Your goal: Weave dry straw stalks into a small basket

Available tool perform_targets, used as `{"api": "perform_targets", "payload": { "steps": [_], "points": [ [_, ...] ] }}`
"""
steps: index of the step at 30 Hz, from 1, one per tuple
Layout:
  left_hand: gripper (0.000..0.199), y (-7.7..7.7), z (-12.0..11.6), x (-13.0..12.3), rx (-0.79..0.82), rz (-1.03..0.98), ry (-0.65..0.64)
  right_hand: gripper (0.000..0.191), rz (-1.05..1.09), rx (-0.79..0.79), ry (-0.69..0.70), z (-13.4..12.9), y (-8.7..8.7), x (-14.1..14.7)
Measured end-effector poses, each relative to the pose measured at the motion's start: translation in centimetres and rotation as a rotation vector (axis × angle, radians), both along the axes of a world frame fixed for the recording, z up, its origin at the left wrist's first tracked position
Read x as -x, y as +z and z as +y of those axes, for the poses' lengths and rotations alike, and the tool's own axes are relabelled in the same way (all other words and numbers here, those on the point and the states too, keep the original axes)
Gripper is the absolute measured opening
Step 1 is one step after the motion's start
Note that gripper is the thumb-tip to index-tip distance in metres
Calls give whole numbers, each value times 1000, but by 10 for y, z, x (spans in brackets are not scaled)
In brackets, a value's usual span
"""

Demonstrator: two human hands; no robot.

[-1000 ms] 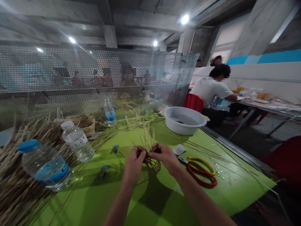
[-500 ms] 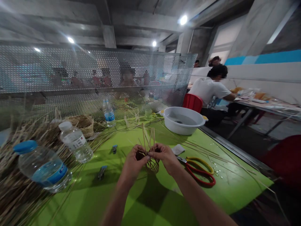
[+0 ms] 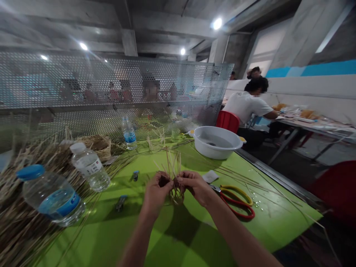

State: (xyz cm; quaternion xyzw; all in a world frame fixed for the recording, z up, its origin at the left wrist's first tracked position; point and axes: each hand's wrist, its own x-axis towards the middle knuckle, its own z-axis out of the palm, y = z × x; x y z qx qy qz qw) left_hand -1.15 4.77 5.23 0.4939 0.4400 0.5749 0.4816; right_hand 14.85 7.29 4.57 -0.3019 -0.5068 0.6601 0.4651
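A small woven straw piece [image 3: 177, 195], with open loops below and loose strands standing up, is held over the green table [image 3: 116, 241]. My left hand [image 3: 156, 190] pinches it from the left side. From the right, my right hand [image 3: 194, 185] grips it with thumb and fingers, close to the left fingertips. Scissors [image 3: 236, 200] with one yellow and one red handle lie beside my right forearm. A scrap of white paper [image 3: 210, 176] rests by their blades. Two small clips with blue parts, a far clip [image 3: 135, 175] and a near clip [image 3: 121, 203], lie left of my hands.
A white basin [image 3: 217, 144] of water stands at the back right. Along the left are a large bottle [image 3: 55, 200], a middle bottle [image 3: 91, 168], a far bottle [image 3: 129, 135], a straw basket [image 3: 97, 146] and heaped straw [image 3: 25, 222]. A person [image 3: 247, 104] sits beyond.
The woven piece has turned and shifted slightly left between my fingers. Both hands have moved a little with it and still hold it.
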Motion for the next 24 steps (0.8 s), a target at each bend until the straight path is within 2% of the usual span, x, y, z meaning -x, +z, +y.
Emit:
{"api": "perform_targets", "payload": {
  "steps": [4,13,19,24],
  "points": [
    [25,-4,4,0,19,-28,45,23,-15,5,1,-2,5,0],
    [23,-6,2,-4,34,-53,130,25,-32,-24,-196,-4,4,8],
    [28,-7,3,-5,74,-52,49,24,-44,-63,-208,-3,1,9],
    [20,-7,3,-5,99,-28,100,25,-42,-77,-233,-3,2,9]
  ]
}}
